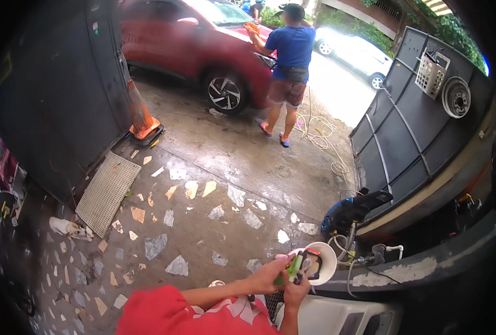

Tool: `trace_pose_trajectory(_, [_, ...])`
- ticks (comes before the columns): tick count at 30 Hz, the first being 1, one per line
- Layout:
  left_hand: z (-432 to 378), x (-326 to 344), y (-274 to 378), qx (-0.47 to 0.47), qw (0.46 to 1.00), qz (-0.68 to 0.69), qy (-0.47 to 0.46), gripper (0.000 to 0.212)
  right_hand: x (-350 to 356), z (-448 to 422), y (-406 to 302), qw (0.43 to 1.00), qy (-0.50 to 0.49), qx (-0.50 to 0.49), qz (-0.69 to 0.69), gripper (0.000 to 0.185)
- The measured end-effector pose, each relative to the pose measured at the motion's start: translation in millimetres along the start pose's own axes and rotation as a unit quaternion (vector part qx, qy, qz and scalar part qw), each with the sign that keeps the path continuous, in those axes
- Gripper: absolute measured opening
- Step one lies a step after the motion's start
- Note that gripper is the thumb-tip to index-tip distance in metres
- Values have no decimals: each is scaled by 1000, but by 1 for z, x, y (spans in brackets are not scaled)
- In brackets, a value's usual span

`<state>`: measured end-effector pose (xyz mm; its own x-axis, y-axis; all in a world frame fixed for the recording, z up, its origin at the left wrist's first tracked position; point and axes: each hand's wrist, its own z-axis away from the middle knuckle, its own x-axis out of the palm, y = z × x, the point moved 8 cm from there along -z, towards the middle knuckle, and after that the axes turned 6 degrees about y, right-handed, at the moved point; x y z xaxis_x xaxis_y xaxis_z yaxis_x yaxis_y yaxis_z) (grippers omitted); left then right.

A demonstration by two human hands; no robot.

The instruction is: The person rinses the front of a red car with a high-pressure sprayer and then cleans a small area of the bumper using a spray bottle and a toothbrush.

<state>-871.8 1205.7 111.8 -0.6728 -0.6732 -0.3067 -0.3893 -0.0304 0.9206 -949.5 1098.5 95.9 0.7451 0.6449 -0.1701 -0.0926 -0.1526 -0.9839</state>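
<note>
Both my hands are together at the lower middle, over the near rim of a round white bucket [331, 264]. My left hand [269, 274] closes on a small bright green object [292, 270] with a pale part. Its exact kind is too small to make out. From the right, the fingers of my right hand [296, 289] pinch the same object. Dark and red-edged items [315, 261] sit inside the bucket, partly hidden behind my fingers.
A person in a blue shirt [289, 48] holds an orange cloth [252, 28] at a red car [181, 46]. A blue pressure washer [340, 215] and hose [321, 134] lie right. At left are a traffic cone [141, 115], plastic grate [110, 188] and small dog [68, 228].
</note>
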Motion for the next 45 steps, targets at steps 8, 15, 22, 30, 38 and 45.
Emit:
trace_pose_trajectory(8, [-148,-36,-136,-158,985,-21,61,77,68,-164,35,990,-111,74,38,43])
trace_pose_trajectory(15, [-292,-133,-185,-289,938,18,193,51,5,-402,54,986,-46,5,161,31])
trace_pose_trajectory(22, [-387,-217,-266,-319,876,-94,349,42,20,-644,-12,980,-27,-55,191,39])
trace_pose_trajectory(30, [-540,-218,-352,-419,826,-11,376,40,103,-843,95,975,-45,-23,215,40])
trace_pose_trajectory(38, [-837,-211,-378,-317,889,-22,329,40,-89,-799,384,824,-108,402,383,20])
trace_pose_trajectory(45, [-1046,-167,-430,-328,921,-52,205,41,-115,-869,403,777,-62,541,316,19])
